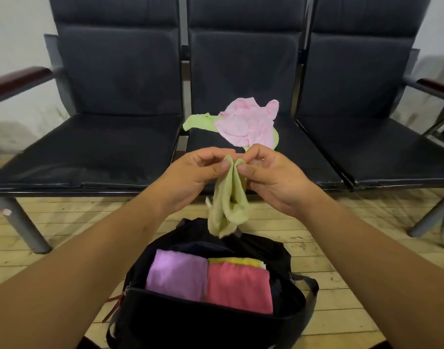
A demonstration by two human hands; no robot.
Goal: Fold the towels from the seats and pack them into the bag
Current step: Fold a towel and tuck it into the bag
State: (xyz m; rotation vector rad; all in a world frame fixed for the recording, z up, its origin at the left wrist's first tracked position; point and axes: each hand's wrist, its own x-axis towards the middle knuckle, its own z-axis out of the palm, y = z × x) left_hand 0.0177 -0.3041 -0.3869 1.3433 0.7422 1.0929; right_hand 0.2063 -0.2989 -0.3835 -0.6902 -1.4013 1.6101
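Note:
A pale green towel (229, 205) hangs in the air above the open black bag (190, 321). My left hand (193, 176) pinches one top corner of it and my right hand (274, 177) pinches the other, the two corners close together. Inside the bag lie a folded purple towel (177, 274), a folded red-pink towel (238, 287) and a yellow towel (237, 260) behind it. On the middle seat (211, 142) a crumpled light pink towel (248, 122) lies on top of another green towel (197, 122).
Three dark padded seats stand in a row: the left seat (95, 147), the middle one and the right seat (382, 152). Wooden armrests (19, 80) flank the row. The bag sits on a pale plank floor (342, 285) in front of the metal legs (21, 222).

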